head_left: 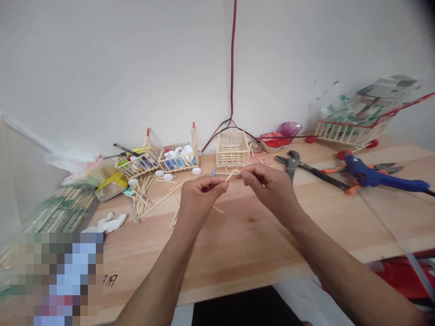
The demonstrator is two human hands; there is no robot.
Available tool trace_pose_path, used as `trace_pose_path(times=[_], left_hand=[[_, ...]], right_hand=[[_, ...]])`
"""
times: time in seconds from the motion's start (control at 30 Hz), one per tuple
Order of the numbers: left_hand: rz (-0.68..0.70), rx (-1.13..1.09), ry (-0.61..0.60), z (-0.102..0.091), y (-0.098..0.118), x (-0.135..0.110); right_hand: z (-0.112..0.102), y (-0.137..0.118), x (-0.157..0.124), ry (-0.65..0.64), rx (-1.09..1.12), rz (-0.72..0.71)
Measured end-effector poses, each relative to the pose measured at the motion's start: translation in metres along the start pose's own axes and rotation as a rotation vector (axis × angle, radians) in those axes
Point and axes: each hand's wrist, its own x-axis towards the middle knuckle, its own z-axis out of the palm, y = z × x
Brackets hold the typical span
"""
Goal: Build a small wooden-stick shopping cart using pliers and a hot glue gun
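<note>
My left hand (200, 194) is closed in a pinch on a short pale wooden stick (232, 175), which slants up to the right. My right hand (270, 183) is closed too, its fingertips right by the stick's upper end. Another small stick end seems to meet it there, but the fingers hide most of it. Just behind the hands stands a small basket frame (233, 151) made of wooden sticks. Loose sticks (165, 199) lie on the wooden table (238, 253) beside my left hand.
Stick carts (178, 156) filled with bottle caps stand at the back left. A blue glue gun (377, 178), black-handled pliers (316, 174) and a cart with red wheels (353, 133) are to the right. Packs of sticks (63, 210) lie left; a red bowl (273, 141) sits behind.
</note>
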Motion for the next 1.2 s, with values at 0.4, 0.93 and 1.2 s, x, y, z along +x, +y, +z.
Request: trace_pose_path(times=[0.4, 0.93, 1.2], left_hand=[[-0.008, 0.006, 0.002, -0.0011, 0.0012, 0.0003], [-0.018, 0.020, -0.011, -0.0020, 0.0020, 0.0008], [0.015, 0.006, -0.022, -0.0023, 0.0011, 0.0011]], right_hand=[[0.0023, 0.0021, -0.0001, 0.030, 0.019, -0.025], [0.0024, 0.0024, -0.0005, -0.012, 0.043, -0.016], [0.0034, 0.0024, 0.0001, -0.027, 0.030, -0.026]])
